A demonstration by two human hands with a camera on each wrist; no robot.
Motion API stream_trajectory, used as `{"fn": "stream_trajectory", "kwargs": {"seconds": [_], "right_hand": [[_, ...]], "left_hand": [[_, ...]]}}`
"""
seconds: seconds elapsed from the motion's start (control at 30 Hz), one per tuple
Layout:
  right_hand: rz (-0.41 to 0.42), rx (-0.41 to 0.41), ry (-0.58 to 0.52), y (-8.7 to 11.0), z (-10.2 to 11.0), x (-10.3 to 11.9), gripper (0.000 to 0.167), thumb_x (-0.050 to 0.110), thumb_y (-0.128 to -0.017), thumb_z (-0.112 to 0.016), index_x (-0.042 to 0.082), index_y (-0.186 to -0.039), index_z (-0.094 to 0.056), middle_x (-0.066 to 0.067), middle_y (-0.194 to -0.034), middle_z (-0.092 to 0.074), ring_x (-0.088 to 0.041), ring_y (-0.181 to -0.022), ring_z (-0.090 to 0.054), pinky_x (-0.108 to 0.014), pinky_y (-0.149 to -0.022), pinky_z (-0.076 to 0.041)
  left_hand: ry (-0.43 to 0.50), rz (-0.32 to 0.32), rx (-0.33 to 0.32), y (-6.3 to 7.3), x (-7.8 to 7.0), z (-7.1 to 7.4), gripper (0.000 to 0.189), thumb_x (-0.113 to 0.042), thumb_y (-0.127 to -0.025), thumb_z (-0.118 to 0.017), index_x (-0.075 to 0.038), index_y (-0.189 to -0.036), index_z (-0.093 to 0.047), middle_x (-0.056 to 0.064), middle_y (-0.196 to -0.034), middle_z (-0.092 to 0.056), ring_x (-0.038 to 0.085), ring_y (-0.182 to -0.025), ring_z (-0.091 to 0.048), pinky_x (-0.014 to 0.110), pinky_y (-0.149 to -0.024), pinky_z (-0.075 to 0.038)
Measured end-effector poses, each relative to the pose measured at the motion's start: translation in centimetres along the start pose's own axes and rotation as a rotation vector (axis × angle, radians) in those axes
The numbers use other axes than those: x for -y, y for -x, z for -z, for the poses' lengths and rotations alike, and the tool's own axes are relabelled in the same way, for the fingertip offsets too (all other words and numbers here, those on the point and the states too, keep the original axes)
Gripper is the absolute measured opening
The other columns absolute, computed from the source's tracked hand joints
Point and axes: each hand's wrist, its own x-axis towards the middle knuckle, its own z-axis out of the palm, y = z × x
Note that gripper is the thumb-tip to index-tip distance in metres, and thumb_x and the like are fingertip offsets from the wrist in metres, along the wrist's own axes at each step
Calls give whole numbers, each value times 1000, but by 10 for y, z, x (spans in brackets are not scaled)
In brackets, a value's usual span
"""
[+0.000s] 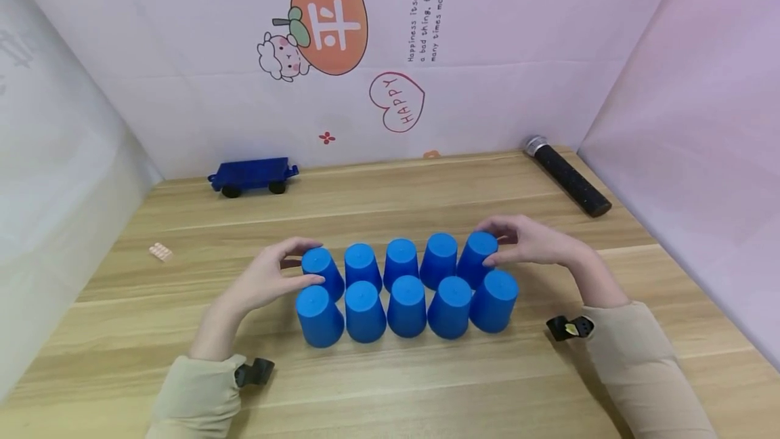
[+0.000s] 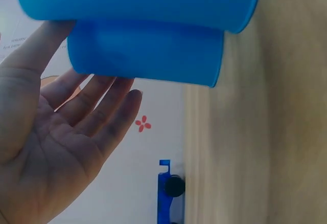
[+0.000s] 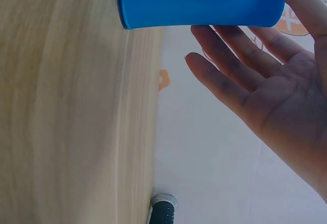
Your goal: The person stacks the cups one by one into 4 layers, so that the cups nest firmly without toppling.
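Note:
Several blue plastic cups stand upside down in two rows on the wooden table. My left hand grips the leftmost cup of the back row, thumb on its near side and fingers behind it. In the left wrist view that cup is partly hidden by the leftmost front cup. At the other end, my right hand holds the rightmost back cup between thumb and fingers. Just in front of it is the rightmost front cup.
At the back left stands a blue toy wagon with black wheels. A black microphone with a silver head lies at the back right. A small pale pink object lies on the left. White printed sheets wall the table.

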Motion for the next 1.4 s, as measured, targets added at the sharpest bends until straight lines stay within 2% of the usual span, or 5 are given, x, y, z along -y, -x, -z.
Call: {"fn": "stream_trajectory", "kwargs": {"seconds": [0.3, 0.57, 0.87, 1.2, 1.4], "right_hand": [[-1, -41, -18, 4, 4, -3, 40, 16, -85, -70, 5, -121, -55, -9, -115, -64, -11, -106, -61, -47, -96, -48], [-43, -176, -46, 4, 10, -11, 38, 16, -88, -66, 6, -123, -53, -10, -115, -63, -6, -100, -61, -24, -89, -52], [-138, -335, -108, -7, 12, -10, 47, 26, -90, -63, 5, -129, -47, -15, -126, -57, -30, -122, -52, -51, -104, -41], [-145, -371, -141, -39, 16, -10, 49, 30, -91, -62, 7, -131, -48, -15, -128, -55, -32, -122, -51, -50, -103, -42], [-139, -347, -106, -61, 16, -12, 49, 30, -89, -65, 9, -130, -50, -14, -125, -58, -30, -118, -54, -51, -100, -44]], "left_hand": [[89, 24, -15, -2, 1, -6, 47, -24, -83, -73, -5, -122, -53, 15, -121, -59, 32, -113, -58, 48, -96, -48], [85, 26, -29, -2, 6, -5, 47, -26, -83, -73, -7, -121, -53, 14, -121, -59, 32, -114, -58, 49, -96, -48], [77, 38, -36, -2, 5, -7, 48, -28, -81, -74, -9, -120, -53, 12, -121, -60, 31, -113, -58, 49, -96, -48], [100, 48, -40, -1, 7, -7, 48, -29, -79, -76, -12, -119, -54, 9, -120, -60, 29, -113, -59, 46, -96, -49], [92, 33, -44, -1, 9, -7, 49, -31, -79, -75, -12, -119, -54, 9, -119, -60, 30, -112, -59, 47, -96, -49]]}}
